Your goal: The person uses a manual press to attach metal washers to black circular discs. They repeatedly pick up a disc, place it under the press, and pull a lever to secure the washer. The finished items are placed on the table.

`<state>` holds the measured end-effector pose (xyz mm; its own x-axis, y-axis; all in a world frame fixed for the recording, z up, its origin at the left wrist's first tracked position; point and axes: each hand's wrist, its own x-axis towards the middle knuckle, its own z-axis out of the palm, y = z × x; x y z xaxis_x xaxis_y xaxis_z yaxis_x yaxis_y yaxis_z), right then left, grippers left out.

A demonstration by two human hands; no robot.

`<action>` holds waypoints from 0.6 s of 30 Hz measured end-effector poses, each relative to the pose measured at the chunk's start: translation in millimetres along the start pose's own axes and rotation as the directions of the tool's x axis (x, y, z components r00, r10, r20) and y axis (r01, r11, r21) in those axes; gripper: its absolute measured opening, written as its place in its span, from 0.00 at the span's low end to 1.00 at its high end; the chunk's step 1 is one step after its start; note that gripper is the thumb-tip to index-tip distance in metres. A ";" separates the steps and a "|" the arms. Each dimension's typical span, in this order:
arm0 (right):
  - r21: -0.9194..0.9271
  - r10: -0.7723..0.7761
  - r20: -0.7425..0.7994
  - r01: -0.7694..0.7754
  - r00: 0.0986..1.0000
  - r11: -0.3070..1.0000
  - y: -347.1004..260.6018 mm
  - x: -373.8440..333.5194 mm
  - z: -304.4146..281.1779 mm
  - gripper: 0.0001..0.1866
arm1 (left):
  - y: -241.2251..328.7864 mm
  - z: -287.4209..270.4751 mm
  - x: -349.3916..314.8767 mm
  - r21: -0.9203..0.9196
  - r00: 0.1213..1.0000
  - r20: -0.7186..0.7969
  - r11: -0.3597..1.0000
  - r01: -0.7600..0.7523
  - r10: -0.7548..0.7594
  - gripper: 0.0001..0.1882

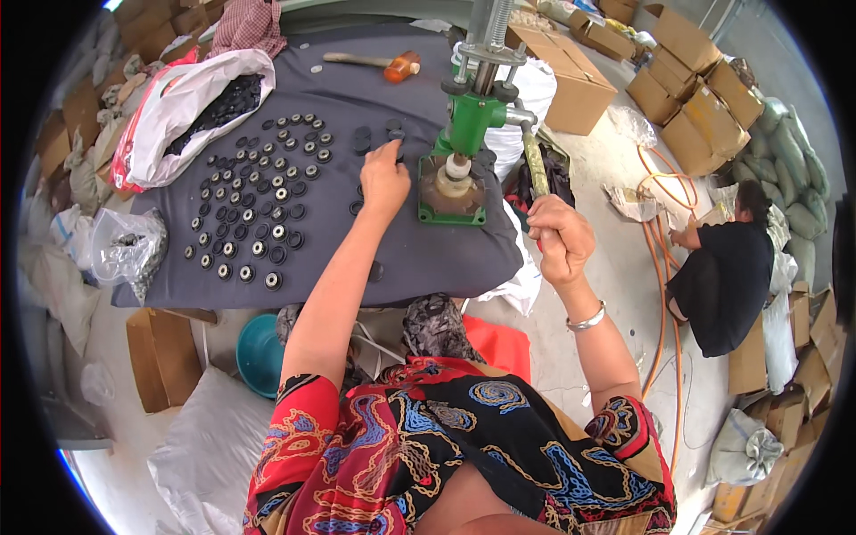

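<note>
A green hand press [465, 129] stands at the table's right side, its ram down over a pale round piece [455, 176] on the base plate. My right hand [562, 239] is closed around the end of the press's lever [537, 168]. Left of the press, my left hand [385, 181] reaches over the table, fingers bent together at some black round caps [394, 130]. Whatever its fingertips pinch is too small to make out. Many black rings with metal bearing-like centres [280, 193] lie spread to the left.
An open white bag of black parts [218, 111] lies at the table's far left, with a clear bag [129, 248] below it. A mallet [399, 68] rests at the back. Cardboard boxes [571, 76] and orange hoses [658, 259] are at right, near a crouching person [727, 267].
</note>
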<state>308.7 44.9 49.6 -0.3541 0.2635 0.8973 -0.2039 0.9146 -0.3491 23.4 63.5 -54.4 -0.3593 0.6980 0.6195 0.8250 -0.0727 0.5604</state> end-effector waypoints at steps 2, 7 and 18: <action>-0.002 0.149 0.003 -0.149 0.989 0.989 -9.2 17.2 -6.8 0.08 | -16.5 1.8 7.9 0.090 1.000 -0.025 0.996 -0.008 0.010 0.21; 0.254 0.417 -0.001 -0.403 0.909 0.879 -11.9 104.4 -25.4 0.13 | -25.1 8.7 18.1 0.249 0.988 0.156 0.968 -0.027 -0.013 0.19; 0.362 0.435 -0.010 -0.402 0.901 0.841 14.7 168.5 -31.4 0.14 | -17.1 2.5 5.0 0.142 0.996 0.088 0.990 0.006 -0.019 0.22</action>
<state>274.7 112.4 204.2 -0.3984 0.6378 0.6591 -0.3592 0.5528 -0.7520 8.6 70.0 -62.3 -0.3349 0.7595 0.5577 0.8763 0.0336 0.4805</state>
